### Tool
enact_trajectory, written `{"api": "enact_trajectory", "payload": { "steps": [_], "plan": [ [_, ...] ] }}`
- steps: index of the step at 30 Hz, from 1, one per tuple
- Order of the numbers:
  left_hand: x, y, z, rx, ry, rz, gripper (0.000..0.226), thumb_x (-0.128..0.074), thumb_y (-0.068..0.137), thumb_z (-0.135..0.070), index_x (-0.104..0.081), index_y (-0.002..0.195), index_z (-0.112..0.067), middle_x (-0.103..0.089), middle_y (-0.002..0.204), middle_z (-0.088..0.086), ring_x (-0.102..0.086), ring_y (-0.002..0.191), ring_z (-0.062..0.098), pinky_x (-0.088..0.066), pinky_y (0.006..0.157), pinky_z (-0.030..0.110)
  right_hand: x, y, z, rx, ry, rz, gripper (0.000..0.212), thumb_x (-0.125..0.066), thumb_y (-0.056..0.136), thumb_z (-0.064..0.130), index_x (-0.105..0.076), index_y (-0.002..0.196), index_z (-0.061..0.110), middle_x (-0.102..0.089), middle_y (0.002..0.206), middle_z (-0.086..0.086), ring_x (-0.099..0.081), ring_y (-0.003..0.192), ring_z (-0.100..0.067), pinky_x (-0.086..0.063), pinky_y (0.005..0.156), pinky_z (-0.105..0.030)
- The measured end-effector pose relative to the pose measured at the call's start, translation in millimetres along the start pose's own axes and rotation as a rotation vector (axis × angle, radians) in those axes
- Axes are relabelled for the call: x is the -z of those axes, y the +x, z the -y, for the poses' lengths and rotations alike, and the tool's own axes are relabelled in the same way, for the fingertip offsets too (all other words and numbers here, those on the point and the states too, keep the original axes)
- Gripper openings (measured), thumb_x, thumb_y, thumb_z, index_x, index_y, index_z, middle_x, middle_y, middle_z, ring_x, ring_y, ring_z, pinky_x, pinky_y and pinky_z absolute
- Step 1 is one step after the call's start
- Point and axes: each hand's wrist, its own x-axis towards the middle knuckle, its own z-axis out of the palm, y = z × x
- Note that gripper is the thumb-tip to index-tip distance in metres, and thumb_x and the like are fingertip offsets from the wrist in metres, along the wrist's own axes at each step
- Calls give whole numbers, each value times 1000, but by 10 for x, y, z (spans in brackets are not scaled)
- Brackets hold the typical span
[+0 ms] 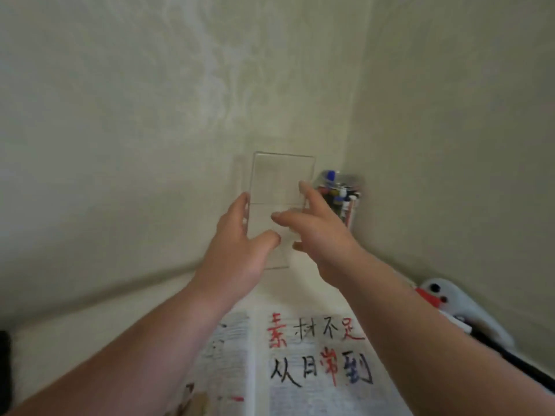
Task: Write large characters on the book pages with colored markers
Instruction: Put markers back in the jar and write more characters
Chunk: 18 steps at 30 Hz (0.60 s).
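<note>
Nearest the camera, below and well behind the fingers, the book (300,370) is lying open on the pale surface (120,310). Its right page is already showing two rows of large characters in red, black and blue over the print. The left page (228,340) is showing mostly print, with a few marks too blurred to read, so by my judgement the writing is partly done, with that page and any later ones left.

No marker is being held. Both hands are raised above the book and gripping a clear case (279,178). The left hand (237,253) is wrapping its fingers (240,205) round the case's left edge, with the thumb lying on the front. The right hand (318,235) is pinching the right side, thumb across the face and forefinger along the edge.

Just beyond the right fingers, in the wall corner, the markers (333,187) are standing in a clear tub (351,181). A white and red object (444,298) is lying well right of the hands.
</note>
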Motion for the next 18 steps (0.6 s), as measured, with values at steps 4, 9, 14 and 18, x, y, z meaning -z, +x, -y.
{"api": "enact_trajectory", "payload": {
  "steps": [4, 9, 14, 18],
  "plan": [
    [-430, 473, -63, -56, 72, 82, 88, -66, 60, -39, -40, 144, -41, -54, 141, -8, -57, 124, 5, -48, 107, 36, 437, 318, -106, 21, -29, -133, 53, -69, 90, 4, -47, 98, 52, -69, 83, 25, -66, 72, 8, -48, 63, -12],
    [-885, 628, 160, 16, -60, 51, 46, -70, 67, -16, -59, 106, -38, -72, 104, -6, -71, 90, 4, -57, 82, 31, 636, 585, -358, -132, -183, -182, 53, -70, 79, 18, -56, 123, 43, -71, 105, 8, -69, 86, -16, -54, 65, -29],
    [-1082, 548, 545, 35, 75, 21, 98, -71, 63, -38, -32, 152, -31, -47, 147, 4, -50, 134, 15, -42, 113, 44, 719, 687, -739, -96, -522, -206, 26, -66, 79, 24, -58, 103, 29, -71, 110, -1, -68, 103, -23, -55, 92, -40],
    [-1079, 486, 485, 54, 164, -6, 89, -74, 77, -18, -30, 154, -20, -41, 148, 6, -47, 134, 17, -39, 115, 43, 857, 528, -711, -91, -740, -293, 22, -71, 87, 38, -60, 96, 21, -69, 96, -2, -65, 89, -22, -50, 75, -31]
  ]
}}
